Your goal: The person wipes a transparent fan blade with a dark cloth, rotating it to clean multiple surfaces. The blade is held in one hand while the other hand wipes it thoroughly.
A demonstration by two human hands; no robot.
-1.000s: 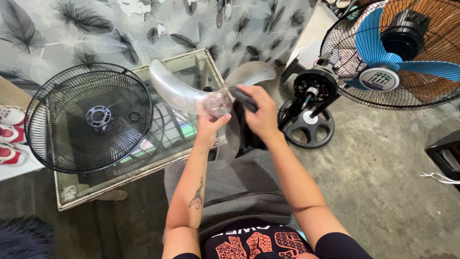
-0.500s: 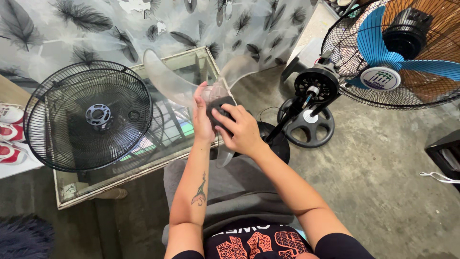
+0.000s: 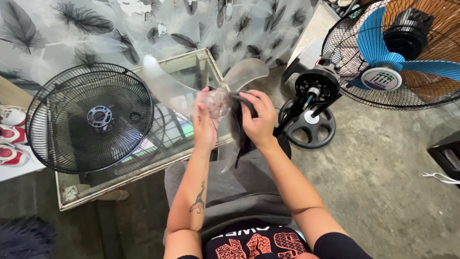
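Clear fan blade (image 3: 201,91), hub hidden, gripped by left hand (image 3: 205,125); right hand (image 3: 258,120) clutches dark cloth (image 3: 238,129).

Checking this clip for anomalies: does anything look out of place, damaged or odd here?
Nothing looks damaged or spilled. A fan is apart: the round black wire fan guard lies flat on the glass-topped table, and the bare black motor head on its stand has no blade. The left hand holds the clear plastic fan blade; the right hand presses a dark cloth on it.
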